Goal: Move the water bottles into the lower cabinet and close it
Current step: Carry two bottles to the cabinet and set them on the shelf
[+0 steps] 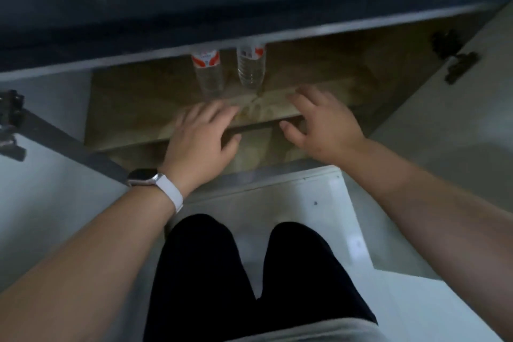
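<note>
Fingers point(222, 111) of the left hand point(200, 139) are spreading loosely and gripping nothing, and those of the right hand point(319, 122) are fanning wide and empty too. Just beyond the fingertips, two water bottles point(251, 66) are standing upright side by side on the cabinet shelf point(133, 108), their long axes vertical and their tops hidden under the counter edge. Both bottles are sitting ahead of the gap between the hands, each hand about equally near one. Outward to either side, the left door point(55, 197) and right door point(458, 108) are hanging open, well apart from the fingers, so closing likely calls for each hand reaching sideways, away from the bottles.
</note>
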### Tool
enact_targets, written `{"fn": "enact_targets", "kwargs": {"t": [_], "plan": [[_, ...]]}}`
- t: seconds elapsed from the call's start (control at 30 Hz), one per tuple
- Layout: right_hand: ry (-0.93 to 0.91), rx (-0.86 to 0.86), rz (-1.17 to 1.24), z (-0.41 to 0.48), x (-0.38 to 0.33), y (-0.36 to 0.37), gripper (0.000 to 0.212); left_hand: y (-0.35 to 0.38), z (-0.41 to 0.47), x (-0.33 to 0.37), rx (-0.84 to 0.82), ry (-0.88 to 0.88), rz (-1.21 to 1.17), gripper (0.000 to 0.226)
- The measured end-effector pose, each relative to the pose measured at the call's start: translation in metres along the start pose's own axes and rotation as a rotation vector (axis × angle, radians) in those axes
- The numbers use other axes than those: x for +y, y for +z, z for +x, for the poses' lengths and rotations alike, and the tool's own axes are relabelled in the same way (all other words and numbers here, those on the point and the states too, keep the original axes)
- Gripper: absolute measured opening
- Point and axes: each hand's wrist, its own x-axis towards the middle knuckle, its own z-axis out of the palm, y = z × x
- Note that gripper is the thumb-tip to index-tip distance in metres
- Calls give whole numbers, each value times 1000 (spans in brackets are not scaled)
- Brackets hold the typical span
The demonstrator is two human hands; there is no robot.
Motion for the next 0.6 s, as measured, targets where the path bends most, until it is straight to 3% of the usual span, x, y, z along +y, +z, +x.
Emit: {"fn": "enact_targets", "kwargs": {"t": [0.33,0.6], "plan": [[-47,-203,-101,-75,-31,-179,60,-156,-63,86,-54,5,100,47],[-67,-235,-118,-139,-49,-325,65,-283,-91,179,13,92,74,49]]}}
